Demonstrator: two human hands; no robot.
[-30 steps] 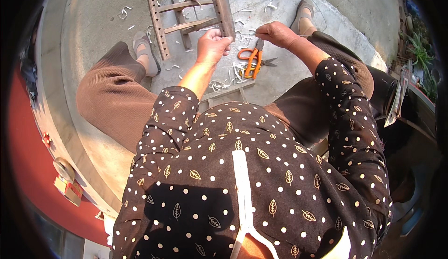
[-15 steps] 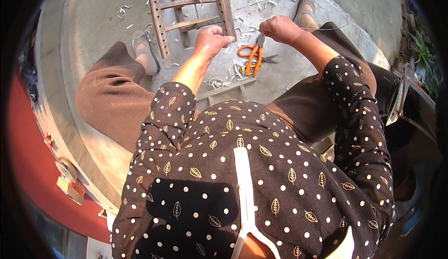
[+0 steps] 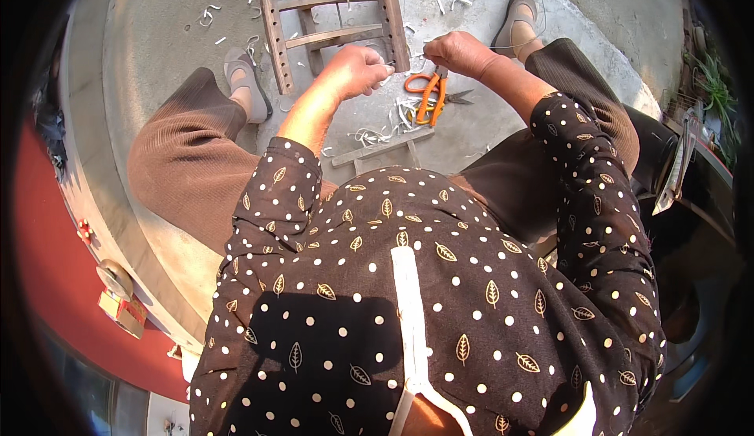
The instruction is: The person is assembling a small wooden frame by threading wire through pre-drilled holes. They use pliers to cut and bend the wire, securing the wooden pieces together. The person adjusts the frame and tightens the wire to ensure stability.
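Observation:
My left hand [image 3: 360, 68] is curled into a fist against the right rail of a wooden frame [image 3: 272, 27] with rows of holes, which lies on the concrete ground. A bit of pale strip shows at its fingers. My right hand [image 3: 459, 51] is closed just to the right and pinches a thin strand that runs toward the left hand. Orange-handled scissors [image 3: 428, 94] lie on the ground just below and between the two hands, held by neither.
Pale cut scraps [image 3: 377, 133] litter the ground around the frame. A loose wooden slat [image 3: 381, 149] lies near my knees. My sandalled feet [image 3: 245, 75] [image 3: 518, 20] flank the frame. A red surface [image 3: 55, 279] lies left, dark objects and a plant [image 3: 711, 82] right.
Both hands stay closed at nearly the same spot by the frame. The left hand has edged slightly up toward the rail, and the right hand has shifted a little toward it.

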